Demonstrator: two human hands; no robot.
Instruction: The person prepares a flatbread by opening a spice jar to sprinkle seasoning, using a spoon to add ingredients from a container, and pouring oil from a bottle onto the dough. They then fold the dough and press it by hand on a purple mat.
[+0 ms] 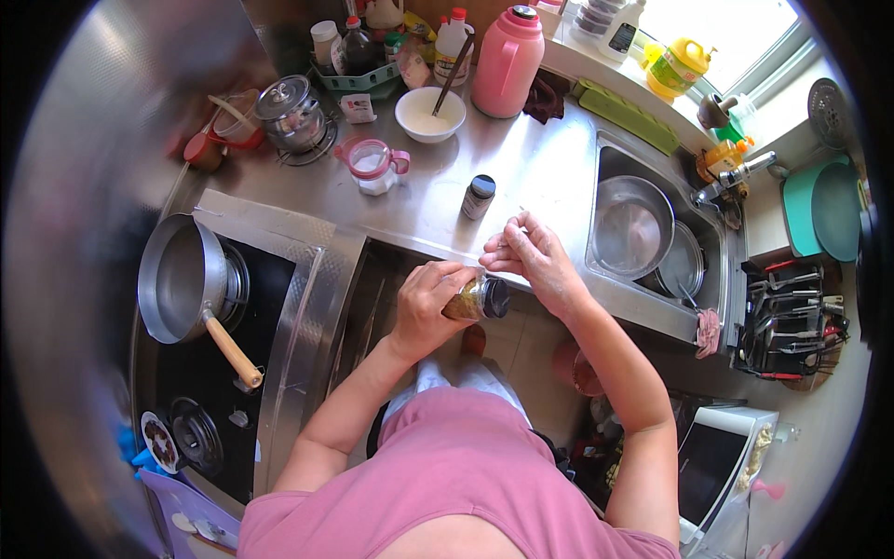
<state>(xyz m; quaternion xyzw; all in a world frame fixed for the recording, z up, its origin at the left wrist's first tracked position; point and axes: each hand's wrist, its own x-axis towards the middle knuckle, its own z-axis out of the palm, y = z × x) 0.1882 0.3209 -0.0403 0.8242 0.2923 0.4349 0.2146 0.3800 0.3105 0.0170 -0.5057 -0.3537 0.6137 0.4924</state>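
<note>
My left hand [425, 306] is wrapped round a small clear jar [467, 301] with a black lid, held on its side in front of the counter's edge. Greenish-yellow contents show through its wall. Just above and right of the jar, my right hand [535, 259] has its fingers curled and pressed together, with whitish marks on them; anything between them is too small to name. On the counter beyond my hands stands a dark little bottle [478, 199] with a black cap. Farther back are a pink-lidded jar [372, 170] of white contents and a white bowl [415, 136] holding pale mixture and chopsticks [453, 76].
A wok [174, 279] with a wooden handle sits on the stove at left. In the sink at right lie metal basins [633, 228]. A pink thermos [507, 65], a lidded glass pot [291, 116] and a basket of bottles [361, 76] line the back.
</note>
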